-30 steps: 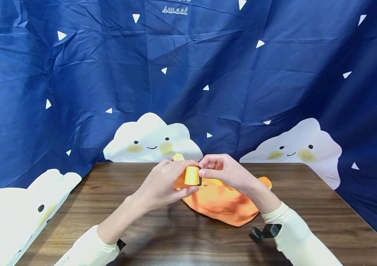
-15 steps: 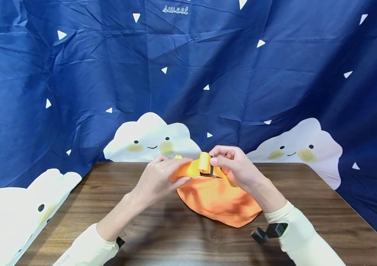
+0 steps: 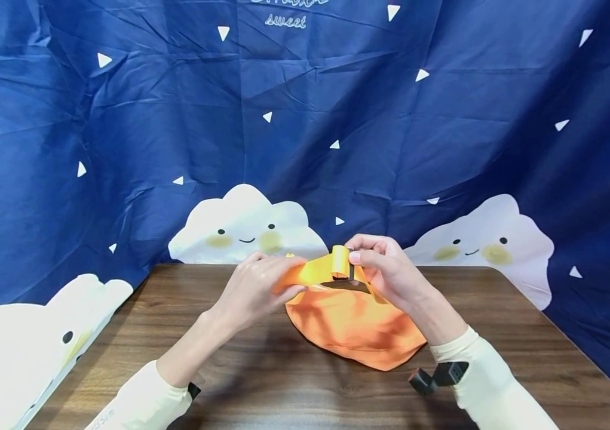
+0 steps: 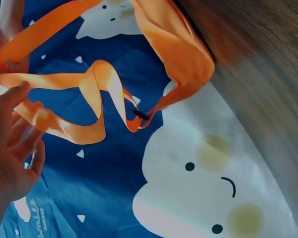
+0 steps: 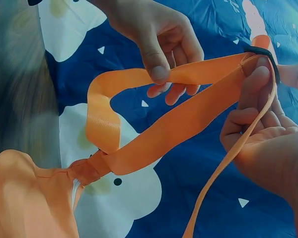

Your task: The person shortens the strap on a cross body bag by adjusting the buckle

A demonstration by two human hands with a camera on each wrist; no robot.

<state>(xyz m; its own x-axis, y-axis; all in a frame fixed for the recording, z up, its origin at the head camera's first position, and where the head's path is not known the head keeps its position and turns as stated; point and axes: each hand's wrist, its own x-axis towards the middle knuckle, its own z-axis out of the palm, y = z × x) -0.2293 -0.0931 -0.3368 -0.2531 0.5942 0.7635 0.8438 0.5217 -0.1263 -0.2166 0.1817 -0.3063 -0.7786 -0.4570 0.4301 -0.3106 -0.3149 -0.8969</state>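
Note:
An orange fabric bag (image 3: 358, 334) lies on the table, and its orange strap (image 5: 184, 124) is lifted above it. My right hand (image 3: 388, 272) pinches a black strap slider (image 5: 260, 51) between thumb and fingers, with a short loop of strap standing up beside it. To the left, my left hand (image 3: 256, 289) pinches the strap between thumb and fingertips. In the right wrist view, one length of strap runs from the left hand to the slider, and another runs down to the bag. A second small black piece (image 4: 140, 115) sits on the strap near the bag.
The brown wooden table (image 3: 261, 382) carries the bag. Behind it hangs a blue cloth (image 3: 305, 149) with white clouds and triangles. A black wrist camera (image 3: 436, 377) is strapped on the right sleeve.
My right hand has moved right and slightly up with the slider, away from my left hand. A longer stretch of strap now shows between them. The left hand has barely shifted.

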